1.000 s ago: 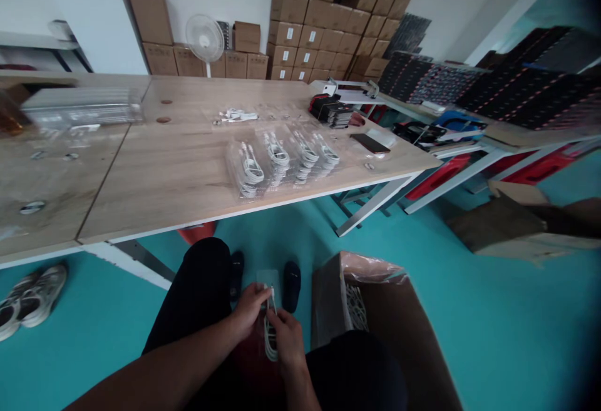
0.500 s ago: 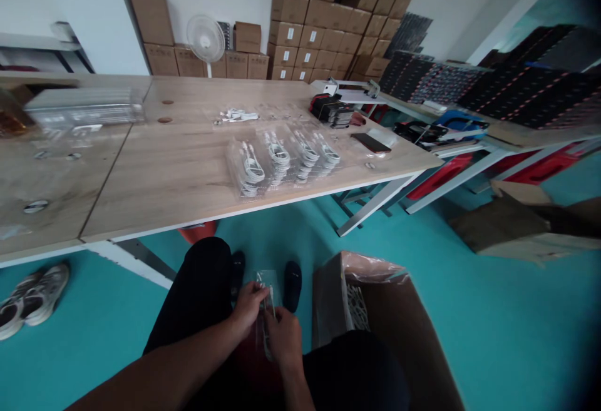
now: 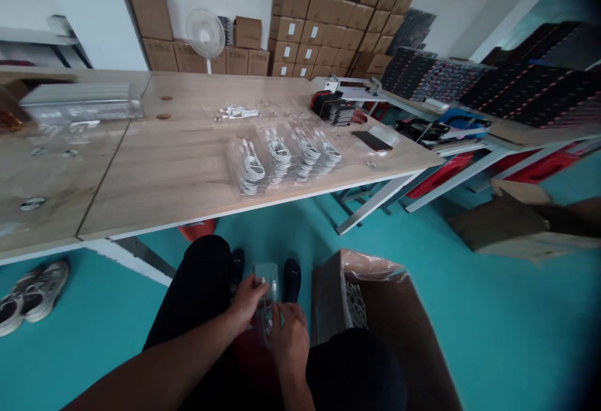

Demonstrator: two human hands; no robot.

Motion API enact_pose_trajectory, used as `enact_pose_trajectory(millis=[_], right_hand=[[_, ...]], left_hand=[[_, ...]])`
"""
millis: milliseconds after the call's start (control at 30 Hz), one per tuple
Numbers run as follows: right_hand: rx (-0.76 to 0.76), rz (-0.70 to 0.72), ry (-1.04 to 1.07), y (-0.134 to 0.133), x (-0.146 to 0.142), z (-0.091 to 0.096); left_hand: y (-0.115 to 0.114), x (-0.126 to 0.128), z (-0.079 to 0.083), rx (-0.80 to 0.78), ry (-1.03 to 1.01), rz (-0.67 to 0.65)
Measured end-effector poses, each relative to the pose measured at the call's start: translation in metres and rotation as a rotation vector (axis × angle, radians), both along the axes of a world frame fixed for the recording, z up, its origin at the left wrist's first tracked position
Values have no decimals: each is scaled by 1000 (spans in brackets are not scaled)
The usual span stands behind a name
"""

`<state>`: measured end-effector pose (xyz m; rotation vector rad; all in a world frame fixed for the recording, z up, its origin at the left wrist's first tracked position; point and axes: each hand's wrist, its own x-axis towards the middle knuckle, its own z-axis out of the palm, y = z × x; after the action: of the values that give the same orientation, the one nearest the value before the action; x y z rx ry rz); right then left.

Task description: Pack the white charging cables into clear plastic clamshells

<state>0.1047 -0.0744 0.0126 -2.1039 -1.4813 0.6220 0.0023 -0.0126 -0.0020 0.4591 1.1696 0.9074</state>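
Observation:
Low between my knees is a clear plastic tray (image 3: 267, 269) with a white cable (image 3: 273, 286) in it, one plug end showing near the top. My left hand (image 3: 246, 303) is closed on the tray's left side, thumb over the cable by its plugs. From the right, my right hand (image 3: 291, 334) reaches over the lower part, its bent fingers at the cable; the fingertips are partly hidden. On the table ahead stand several stacks of clear trays (image 3: 252, 170) holding coiled white cables.
A large open carton (image 3: 328, 298) with white cables (image 3: 357, 304) inside stands by my right knee. The wooden table (image 3: 178, 167) edge runs across in front. On it lie loose white cables (image 3: 239, 112), a phone (image 3: 372, 141) and stacked clear plastic trays (image 3: 84, 101). Shoes (image 3: 40, 295) rest at left.
My right hand has shifted slightly right, uncovering more of the tray and cable. My left hand stays at the tray's left side. The view has tilted slightly.

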Motion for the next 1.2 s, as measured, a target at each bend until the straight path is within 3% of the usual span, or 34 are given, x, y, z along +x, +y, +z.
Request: enact_pose_trajectory(millis=[133,200,333,567,800,967,1200], right_hand=[[-90,-90,411,4,9,-7],[-127,-130,509,5,11,-9],[-138,-168,487,5,10,-8],[-131,-82,430,5,8,-7],[-127,-63,368,3,3,-7],[-52,-76,284,-4,7,-8],[-144,-142,565,-13,22,-13]], left_hand=[[-2,-1,0,65,-22,-12],[-3,-1,0,43,-45,-29],[-4,-2,1,16,-81,-97],[-8,-3,5,-11,-64,-145],[-8,2,-11,64,133,-66],[5,-3,-22,-7,29,88],[15,-12,-23,-72,-84,182]])
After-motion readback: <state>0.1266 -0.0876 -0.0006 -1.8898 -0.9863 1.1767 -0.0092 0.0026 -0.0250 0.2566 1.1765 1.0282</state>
